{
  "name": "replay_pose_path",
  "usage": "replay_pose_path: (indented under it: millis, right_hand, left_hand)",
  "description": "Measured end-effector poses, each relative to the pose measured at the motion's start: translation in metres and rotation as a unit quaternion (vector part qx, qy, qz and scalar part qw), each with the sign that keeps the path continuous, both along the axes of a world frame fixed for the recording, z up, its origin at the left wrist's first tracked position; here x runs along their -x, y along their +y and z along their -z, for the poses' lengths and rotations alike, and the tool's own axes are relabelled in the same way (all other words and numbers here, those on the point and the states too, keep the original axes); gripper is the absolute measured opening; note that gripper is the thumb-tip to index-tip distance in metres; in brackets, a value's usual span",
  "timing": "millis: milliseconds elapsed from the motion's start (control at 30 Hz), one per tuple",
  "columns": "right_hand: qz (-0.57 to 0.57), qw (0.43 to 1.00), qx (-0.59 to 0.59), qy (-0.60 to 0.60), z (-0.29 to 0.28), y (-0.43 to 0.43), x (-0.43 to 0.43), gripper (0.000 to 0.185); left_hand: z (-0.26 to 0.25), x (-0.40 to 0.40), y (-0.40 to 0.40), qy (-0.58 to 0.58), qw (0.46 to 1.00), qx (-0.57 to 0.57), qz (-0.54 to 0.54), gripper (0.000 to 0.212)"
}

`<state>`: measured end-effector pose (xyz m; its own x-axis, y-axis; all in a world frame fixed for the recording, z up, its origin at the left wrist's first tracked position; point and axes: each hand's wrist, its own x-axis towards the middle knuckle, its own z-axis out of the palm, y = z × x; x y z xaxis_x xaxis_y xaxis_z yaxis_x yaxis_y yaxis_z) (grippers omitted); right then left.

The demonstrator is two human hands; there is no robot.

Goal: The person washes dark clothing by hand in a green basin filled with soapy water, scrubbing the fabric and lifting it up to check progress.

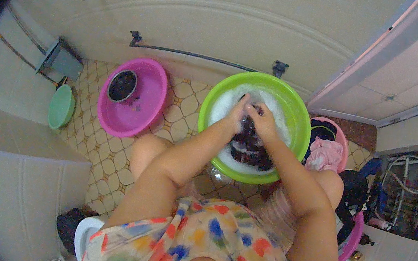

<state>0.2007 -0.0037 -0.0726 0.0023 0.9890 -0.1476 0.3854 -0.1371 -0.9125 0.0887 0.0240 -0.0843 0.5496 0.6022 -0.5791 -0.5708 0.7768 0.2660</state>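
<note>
A bright green plastic basin (302, 140) stands on the floor between my knees, holding white suds (223, 108) and a dark, wet piece of cloth (249, 147). Both hands are over the basin and close together. My left hand (240, 113) grips the upper end of the dark cloth. Beside it, my right hand (262, 121) is curled around the same bunched cloth. Foam clings to the fingers and partly hides the grip. The lower part of the cloth lies spread in the suds.
To the left is a pink basin (146, 120) with a dark round pot (122, 86) in it. A small green basin (61, 107) and a grey bin (65, 61) stand by the wall. Clothes (325, 154) fill a pink tub at right. A pipe (196, 55) runs along the wall.
</note>
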Motion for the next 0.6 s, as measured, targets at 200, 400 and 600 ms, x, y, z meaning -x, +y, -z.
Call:
replay_pose_path:
  millis: [200,400,600]
  right_hand:
    - [-0.129,0.953,-0.236,-0.138,-0.038,-0.035,0.028,0.022]
    - [-0.072,0.963,-0.107,-0.238,-0.055,-0.013,0.017,0.031]
    - [0.009,1.0,0.007,0.014,-0.013,-0.001,-0.025,0.033]
  left_hand:
    - [0.024,0.015,0.007,0.137,0.972,-0.189,0.003,0.044]
    - [-0.016,0.004,-0.02,0.119,0.989,-0.085,-0.028,0.039]
    - [-0.032,-0.007,-0.019,0.151,0.971,-0.17,-0.072,0.032]
